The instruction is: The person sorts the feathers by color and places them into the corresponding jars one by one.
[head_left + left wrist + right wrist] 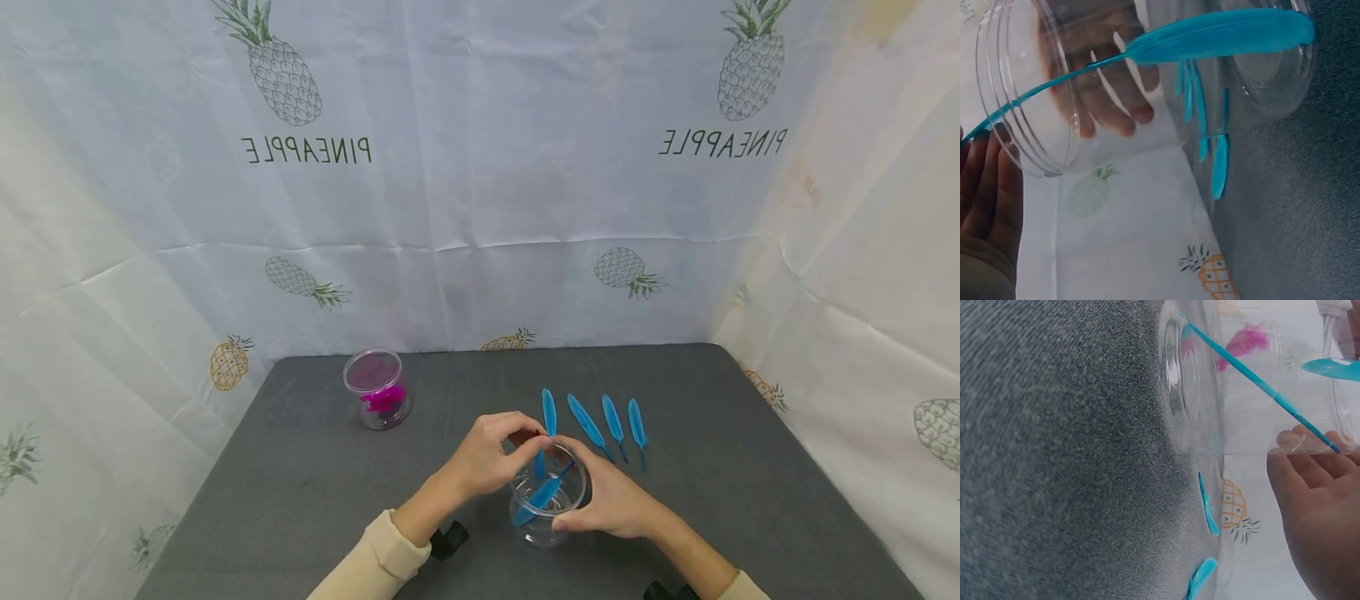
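My right hand (pixel 611 500) grips a clear lidless jar (pixel 542 533) from its right side, thumb and fingers curved around it below the rim. Over the mouth, my left hand (pixel 487 454) pinches a blue feather (pixel 539 464) between thumb and fingers, its vane hanging just inside the jar. A second blue feather (pixel 542 496) lies slanted within, vane low and quill up by the rim. The right wrist view shows the pinched feather (pixel 1335 369) level with the mouth. Through the jar wall, the left wrist view shows my right hand's fingers (pixel 1104 87).
Several more blue feathers (pixel 587 421) lie side by side on the grey tabletop beyond the jar. At the back left stands another clear jar (pixel 377 392) with bright pink feathers (pixel 384 398) in it. A white pineapple-print cloth (pixel 465 192) hangs behind and along both sides.
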